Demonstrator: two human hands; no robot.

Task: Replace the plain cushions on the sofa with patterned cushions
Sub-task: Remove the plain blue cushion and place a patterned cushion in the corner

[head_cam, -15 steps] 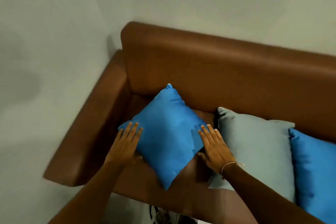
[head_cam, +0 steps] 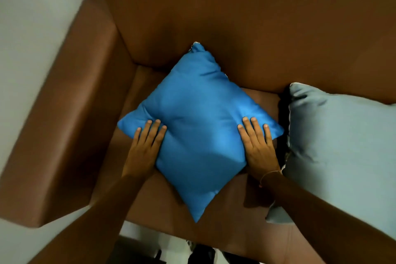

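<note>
The left hand (head_cam: pixel 145 148) and the right hand (head_cam: pixel 258 147) are being laid flat, fingers extended, on the two lower edges of the blue cushion (head_cam: pixel 199 126), which is being pressed rather than clasped. The cushion is being kept turned like a diamond on the seat of the brown sofa (head_cam: pixel 246 17), its upper corner touching the backrest near the armrest (head_cam: pixel 70 100). A pale grey-blue cushion (head_cam: pixel 342 146) is being propped just beside it, under the right forearm.
</note>
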